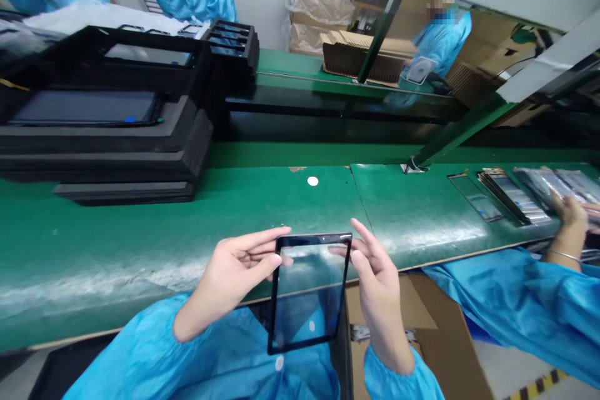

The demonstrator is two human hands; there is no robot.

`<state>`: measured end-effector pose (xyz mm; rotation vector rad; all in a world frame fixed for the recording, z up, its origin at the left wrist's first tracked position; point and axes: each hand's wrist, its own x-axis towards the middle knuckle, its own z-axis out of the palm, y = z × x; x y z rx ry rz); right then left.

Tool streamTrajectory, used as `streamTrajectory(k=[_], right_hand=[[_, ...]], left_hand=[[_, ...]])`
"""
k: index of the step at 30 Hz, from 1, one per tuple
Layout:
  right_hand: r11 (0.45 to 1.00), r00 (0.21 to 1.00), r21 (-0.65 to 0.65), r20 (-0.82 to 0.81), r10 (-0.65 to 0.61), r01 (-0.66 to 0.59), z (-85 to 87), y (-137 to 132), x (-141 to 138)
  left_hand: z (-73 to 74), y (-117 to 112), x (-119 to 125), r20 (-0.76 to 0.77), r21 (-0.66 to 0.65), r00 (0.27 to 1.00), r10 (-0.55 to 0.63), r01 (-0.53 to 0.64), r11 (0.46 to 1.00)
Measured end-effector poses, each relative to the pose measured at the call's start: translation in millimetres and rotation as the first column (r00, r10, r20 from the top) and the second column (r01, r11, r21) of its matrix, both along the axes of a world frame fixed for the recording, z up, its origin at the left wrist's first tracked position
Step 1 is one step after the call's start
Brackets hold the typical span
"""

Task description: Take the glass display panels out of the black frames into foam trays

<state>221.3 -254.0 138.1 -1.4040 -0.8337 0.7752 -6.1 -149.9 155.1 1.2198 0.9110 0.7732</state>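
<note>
A clear glass touch panel [310, 284] with a black border is held upright in front of me, over the bench's near edge. My left hand [234, 272] grips its upper left side, thumb on the near face and fingers behind, seen through the glass. My right hand [377, 272] pinches the upper right side, with the index finger stretched up past the corner. Through the panel the bench edge and blue smock show.
Stacked black foam trays [187, 153] with panels stand on the green bench [262, 200] at left. A co-worker's hand [572, 219] touches wrapped panels at right, near a row of panels [510, 197]. A slanted green post [459, 131] rises from the bench. An open cardboard box [445, 337] sits below.
</note>
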Motion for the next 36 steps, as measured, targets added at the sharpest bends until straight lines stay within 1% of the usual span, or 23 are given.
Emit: streamTrajectory(k=[2,6,12,14,15,16,17,18,19,20,21,22,23,24,25,26,27,28,29,31,33,36], right_hand=[[1.000,0.998,-0.019,-0.063,0.021,-0.023,6.9,5.9,0.7],[1.000,0.998,-0.018,-0.062,-0.023,0.022,10.8,8.4,-6.5],[0.999,0.991,-0.010,-0.128,-0.040,0.039,16.2,5.8,-12.2],[0.999,0.990,-0.004,-0.135,-0.048,0.047,18.4,6.0,-13.2],[0.999,0.990,-0.006,-0.137,-0.045,0.044,19.0,6.6,-14.5],[0.999,0.990,-0.012,-0.136,-0.032,0.030,19.2,7.5,-16.6],[1.000,0.990,-0.022,-0.138,-0.008,0.005,18.9,8.7,-19.3],[0.999,0.989,-0.034,-0.146,0.031,-0.036,18.2,10.2,-22.3],[0.995,0.983,-0.043,-0.165,0.077,-0.085,17.0,11.9,-25.1],[0.990,0.973,-0.047,-0.194,0.122,-0.133,15.5,13.5,-26.8],[0.983,0.960,-0.048,-0.228,0.164,-0.179,13.8,14.8,-26.9],[0.974,0.946,-0.054,-0.256,0.201,-0.221,12.0,15.4,-24.8],[0.963,0.933,-0.070,-0.275,0.232,-0.261,9.9,15.2,-20.3],[0.952,0.926,-0.096,-0.280,0.253,-0.290,7.5,14.0,-13.5],[0.944,0.927,-0.132,-0.270,0.261,-0.304,4.6,11.8,-5.2],[0.936,0.931,-0.173,-0.255,0.259,-0.308,1.4,8.8,3.9],[0.934,0.940,-0.206,-0.242,0.241,-0.292,-2.4,5.2,12.8],[0.938,0.950,-0.227,-0.231,0.208,-0.261,-6.4,1.4,20.4],[0.947,0.960,-0.233,-0.225,0.169,-0.222,-10.4,-2.4,26.2],[0.967,0.970,-0.219,-0.227,0.081,-0.132,-17.5,-8.5,31.3],[0.979,0.970,-0.197,-0.242,-0.008,-0.041,-21.9,-12.1,29.2],[0.981,0.962,-0.188,-0.257,-0.097,0.049,-22.3,-12.7,20.8]], left_hand=[[0.7,-2.3,-3.1,-0.011,0.014,1.000,-0.013,0.013,1.000],[-0.3,-4.0,-8.1,-0.040,0.027,0.999,-0.014,0.015,1.000],[-10.1,0.2,-13.8,-0.119,0.076,0.993,-0.023,0.033,0.997],[-10.4,2.1,-13.5,-0.161,0.135,0.987,-0.031,0.053,0.989],[-8.7,2.9,-12.4,-0.196,0.200,0.980,-0.038,0.078,0.977],[-5.8,3.6,-10.7,-0.248,0.291,0.968,-0.042,0.116,0.950],[-1.9,4.1,-8.4,-0.313,0.392,0.949,-0.043,0.170,0.904],[2.5,4.4,-5.8,-0.381,0.478,0.923,-0.050,0.243,0.844],[6.9,4.7,-3.0,-0.442,0.528,0.894,-0.074,0.327,0.784],[10.8,4.8,-0.5,-0.489,0.533,0.863,-0.128,0.412,0.739],[13.6,4.9,1.4,-0.514,0.496,0.833,-0.206,0.485,0.721],[15.2,4.8,2.4,-0.510,0.427,0.807,-0.297,0.537,0.727],[15.4,4.5,2.2,-0.479,0.348,0.797,-0.368,0.558,0.754],[14.1,4.1,1.1,-0.435,0.272,0.807,-0.399,0.540,0.796],[11.6,3.4,-0.7,-0.386,0.206,0.838,-0.385,0.485,0.850],[8.2,2.6,-2.9,-0.333,0.149,0.880,-0.337,0.403,0.903],[4.1,1.5,-5.0,-0.278,0.101,0.922,-0.270,0.307,0.946],[-0.3,0.2,-6.7,-0.223,0.056,0.955,-0.197,0.214,0.975],[-4.6,-1.1,-7.6,-0.174,0.017,0.976,-0.130,0.135,0.991],[-12.0,-3.7,-7.0,-0.095,-0.037,0.995,-0.036,0.033,0.999],[-16.7,-5.7,-4.2,-0.059,-0.049,0.998,0.018,-0.021,0.999],[-18.2,-7.6,0.0,-0.045,-0.054,0.998,0.045,-0.048,0.997]])
